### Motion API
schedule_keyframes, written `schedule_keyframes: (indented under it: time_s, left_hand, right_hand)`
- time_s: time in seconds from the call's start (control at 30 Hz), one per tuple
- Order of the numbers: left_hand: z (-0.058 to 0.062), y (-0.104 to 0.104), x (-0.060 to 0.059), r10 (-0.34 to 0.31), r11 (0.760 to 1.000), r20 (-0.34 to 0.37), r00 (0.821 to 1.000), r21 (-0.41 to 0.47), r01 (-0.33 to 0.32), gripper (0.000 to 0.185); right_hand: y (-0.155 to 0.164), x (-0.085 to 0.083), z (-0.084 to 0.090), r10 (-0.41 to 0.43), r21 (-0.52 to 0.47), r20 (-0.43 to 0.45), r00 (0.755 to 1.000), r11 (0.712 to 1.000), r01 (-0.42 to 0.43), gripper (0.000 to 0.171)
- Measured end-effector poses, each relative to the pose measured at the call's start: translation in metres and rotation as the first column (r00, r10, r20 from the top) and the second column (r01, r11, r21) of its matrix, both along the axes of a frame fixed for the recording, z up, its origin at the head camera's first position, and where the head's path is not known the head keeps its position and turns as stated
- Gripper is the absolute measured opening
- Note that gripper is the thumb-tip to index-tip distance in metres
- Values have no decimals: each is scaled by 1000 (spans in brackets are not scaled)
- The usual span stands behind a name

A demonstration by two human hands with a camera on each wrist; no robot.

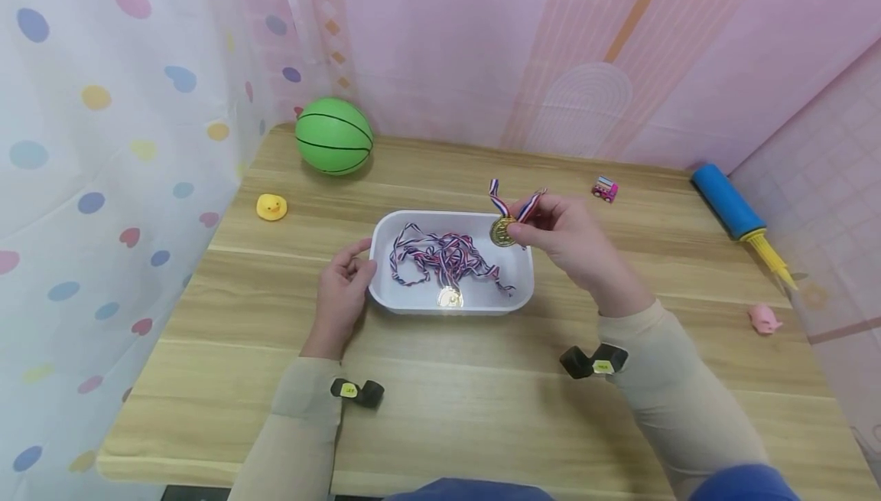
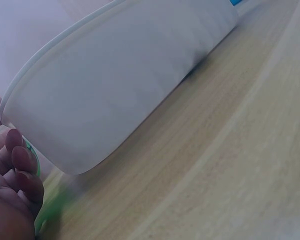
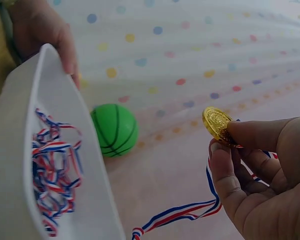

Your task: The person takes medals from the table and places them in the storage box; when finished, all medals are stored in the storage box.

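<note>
We wear long beige sleeves [image 1: 677, 394] that fit close and reach down to both wrists, with soft folds near the cuffs. On each wrist sits a small black camera mount: the left one [image 1: 357, 392] and the right one [image 1: 593, 361] each carry a little yellow label with dark lettering too small to read. At the lower edge, blue clothing [image 1: 475, 490] covers our lap. Our hands are bare, without rings or gloves.
</note>
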State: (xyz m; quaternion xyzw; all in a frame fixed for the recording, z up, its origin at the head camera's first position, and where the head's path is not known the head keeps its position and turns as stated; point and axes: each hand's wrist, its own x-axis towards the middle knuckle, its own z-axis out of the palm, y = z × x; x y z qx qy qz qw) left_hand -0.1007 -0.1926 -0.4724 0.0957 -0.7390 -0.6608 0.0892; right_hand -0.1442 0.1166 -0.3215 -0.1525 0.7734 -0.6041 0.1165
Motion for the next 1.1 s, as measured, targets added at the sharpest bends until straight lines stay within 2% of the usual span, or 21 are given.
schedule_keyframes:
  time_s: [0.13, 0.23, 0.37, 0.67, 0.87, 1.1]
  left_hand:
    - [6, 1, 1, -10, 1000, 9, 1000, 9, 10, 35]
    - [19, 4, 6, -16, 1000, 10, 1000, -8, 16, 35]
    - [29, 7, 10, -16, 1000, 9, 1000, -26, 17, 36]
    - [3, 0, 0, -6, 1000, 12, 1000, 3, 6, 35]
    - [0, 0, -1, -9, 1000, -15, 1000, -8, 9, 34]
    - [1, 0, 0, -5, 1000, 2, 1000, -17, 5, 35]
  right_hand:
    - [-7, -8, -19, 10, 26, 73, 997, 1000, -12, 26]
    - [-13, -12, -36, 31, 30, 137, 990, 999, -35, 24]
    - [-25, -15, -58, 69, 37, 200, 977, 996, -77, 21]
    - [-42, -16, -89, 92, 172, 195, 976, 977, -127, 15]
    - [-46, -15, -97, 138, 260, 166, 976, 949, -179, 14]
    - [-49, -17, -101, 205, 374, 120, 971, 897, -236, 11]
